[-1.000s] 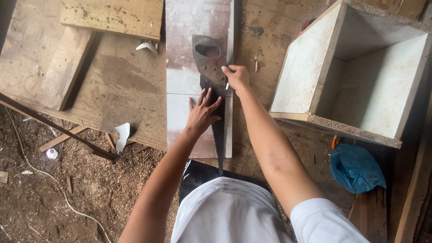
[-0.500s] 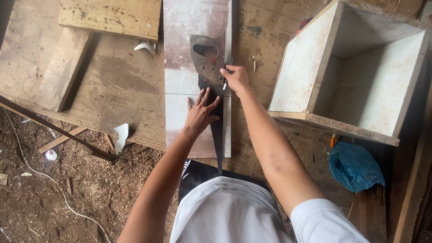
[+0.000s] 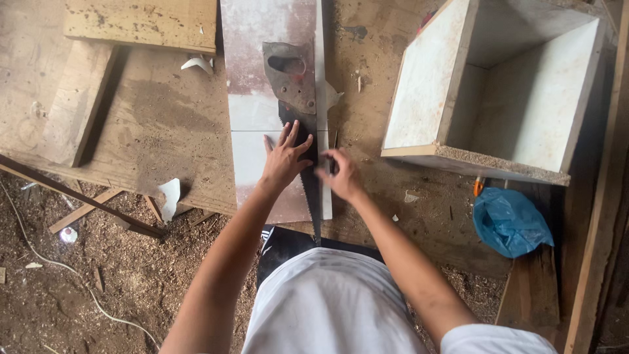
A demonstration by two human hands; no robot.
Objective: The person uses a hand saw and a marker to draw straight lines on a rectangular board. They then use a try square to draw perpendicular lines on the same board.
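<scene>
A long white board [image 3: 250, 124] lies on the plywood worktop [image 3: 164, 124], running away from me. On it rests a handsaw: the worn grey handle [image 3: 288, 75] is at the far end, and the dark toothed blade [image 3: 308, 196] points back toward my body. My left hand [image 3: 283, 160] lies flat with fingers spread, on the board and partly over the blade. My right hand [image 3: 337, 174] is blurred at the board's right edge beside the blade, fingers curled. Whether it holds anything is unclear. A narrow pale strip [image 3: 321, 59] lines the board's right side.
An open white box [image 3: 419, 85] with raw chipboard edges stands at the right. A crumpled blue plastic bag [image 3: 511, 221] lies below it. Wooden planks [image 3: 141, 23] lie at the far left. Below the worktop edge, the sawdust-covered floor [image 3: 98, 288] holds a white cord [image 3: 39, 261] and scraps.
My right hand has come back from near the saw handle to the board's right edge beside the blade. My left hand stays flat on the board.
</scene>
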